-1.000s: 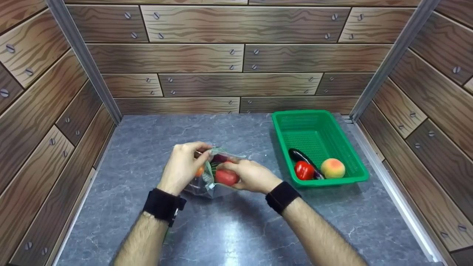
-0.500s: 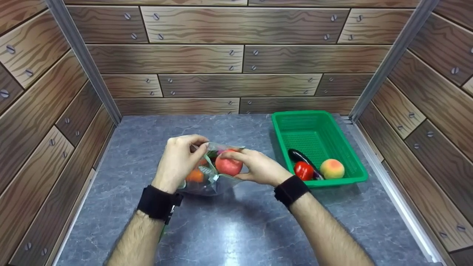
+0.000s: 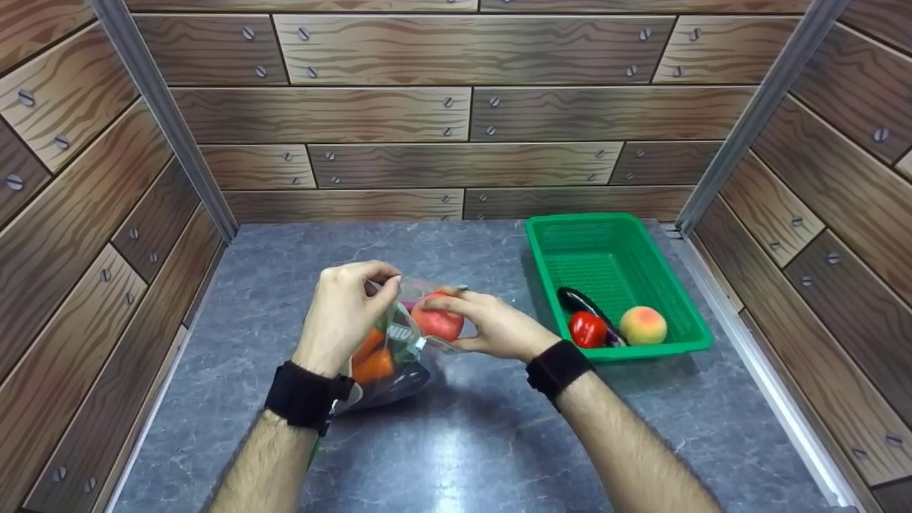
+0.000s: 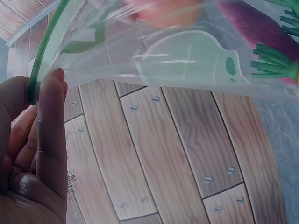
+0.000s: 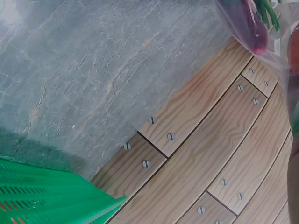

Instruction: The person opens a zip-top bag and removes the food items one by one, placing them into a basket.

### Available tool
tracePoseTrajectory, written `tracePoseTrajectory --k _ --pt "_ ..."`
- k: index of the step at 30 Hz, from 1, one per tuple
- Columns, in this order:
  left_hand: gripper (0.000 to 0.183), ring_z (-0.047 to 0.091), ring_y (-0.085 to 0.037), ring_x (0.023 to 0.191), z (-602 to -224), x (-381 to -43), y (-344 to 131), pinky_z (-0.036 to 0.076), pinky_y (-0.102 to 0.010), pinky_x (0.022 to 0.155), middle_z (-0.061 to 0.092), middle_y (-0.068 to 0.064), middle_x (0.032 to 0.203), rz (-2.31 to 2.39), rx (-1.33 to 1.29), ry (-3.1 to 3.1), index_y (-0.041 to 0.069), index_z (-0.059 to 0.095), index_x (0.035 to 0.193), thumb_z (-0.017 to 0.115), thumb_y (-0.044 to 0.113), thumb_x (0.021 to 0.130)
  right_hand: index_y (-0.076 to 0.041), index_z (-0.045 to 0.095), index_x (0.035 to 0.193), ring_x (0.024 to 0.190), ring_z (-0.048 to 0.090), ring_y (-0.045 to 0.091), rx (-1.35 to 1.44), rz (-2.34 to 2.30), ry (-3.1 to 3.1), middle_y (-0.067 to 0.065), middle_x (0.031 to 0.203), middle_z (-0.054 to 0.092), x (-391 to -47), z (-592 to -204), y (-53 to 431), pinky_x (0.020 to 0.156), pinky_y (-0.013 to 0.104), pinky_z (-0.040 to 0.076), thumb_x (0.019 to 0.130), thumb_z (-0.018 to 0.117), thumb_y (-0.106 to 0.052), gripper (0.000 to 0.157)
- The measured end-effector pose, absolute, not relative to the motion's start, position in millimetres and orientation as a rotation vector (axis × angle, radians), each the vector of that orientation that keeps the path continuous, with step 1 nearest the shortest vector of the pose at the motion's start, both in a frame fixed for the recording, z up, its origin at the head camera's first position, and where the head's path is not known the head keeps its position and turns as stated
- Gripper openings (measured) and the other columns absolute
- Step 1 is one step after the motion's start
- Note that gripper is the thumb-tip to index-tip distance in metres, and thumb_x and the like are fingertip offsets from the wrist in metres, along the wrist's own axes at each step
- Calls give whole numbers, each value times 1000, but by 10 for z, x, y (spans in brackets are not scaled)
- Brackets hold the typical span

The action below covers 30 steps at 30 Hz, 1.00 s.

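A clear zip bag [image 3: 401, 333] with a green closure is tilted toward the left on the table. My left hand [image 3: 343, 303] pinches its rim between thumb and fingers, as the green strip [image 4: 44, 51] in the left wrist view confirms. Near the bag's mouth my right hand [image 3: 491, 324] holds a round red fruit [image 3: 436, 322], thumb below and fingers above. Orange carrots [image 3: 373, 365] show through the plastic, and a dark item [image 3: 412, 380] lies at the bottom. The left wrist view also shows a purple vegetable [image 4: 254, 30] with green leaves inside.
On the right stands a green basket [image 3: 584, 265]. In its near end lie an eggplant [image 3: 578, 299], a shiny red vegetable [image 3: 588, 330] and a peach [image 3: 643, 325]. Wood-patterned walls [image 3: 456, 114] enclose the grey table [image 3: 299, 249] at the back and sides.
My right hand has drawn back slightly to the right with the red fruit, which shows more fully. The left hand has shifted up and left; the bag tilts more, showing the carrots.
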State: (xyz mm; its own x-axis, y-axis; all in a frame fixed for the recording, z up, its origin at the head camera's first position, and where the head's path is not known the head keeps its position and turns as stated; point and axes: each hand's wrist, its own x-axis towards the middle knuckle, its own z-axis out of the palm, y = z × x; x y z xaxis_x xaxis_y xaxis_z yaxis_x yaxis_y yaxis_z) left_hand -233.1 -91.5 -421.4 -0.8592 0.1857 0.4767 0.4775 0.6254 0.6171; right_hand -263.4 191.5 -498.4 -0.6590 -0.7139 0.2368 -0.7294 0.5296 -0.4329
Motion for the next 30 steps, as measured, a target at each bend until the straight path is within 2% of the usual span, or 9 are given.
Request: tracePoseTrajectory --k 7,13,20,30 --pt "11 85 -21 89 -4266 -2382 -903 69 -41 82 91 -5 102 -1158 -486 -2506 10 92 112 83 15 108 -22 64 165 147 73 34 1271 877 -2685 14 164 69 -2613 -4892 2062 115 48 68 99 96 -14 74" --pt "12 85 -20 89 -4276 -2398 -888 70 -39 83 91 -5 103 -1171 -474 -2519 11 92 113 82 16 110 -20 63 167 154 69 41 1233 923 -2683 20 172 63 -2607 -4818 2227 119 53 66 98 98 -15 78" --pt "12 85 -19 88 -4285 -2400 -880 68 -36 81 91 -4 104 -1166 -470 -2522 10 92 114 82 16 110 -20 65 164 155 69 34 1184 950 -2663 12 170 65 -2599 -4745 2411 122 50 64 98 98 -13 74" --pt "13 85 -20 88 -4295 -2400 -859 70 -36 81 92 -6 104 -1168 -479 -2526 8 92 115 82 14 109 -19 67 161 148 71 32 1034 933 -2683 8 166 69 -2561 -4648 2723 118 52 66 97 100 -18 72"
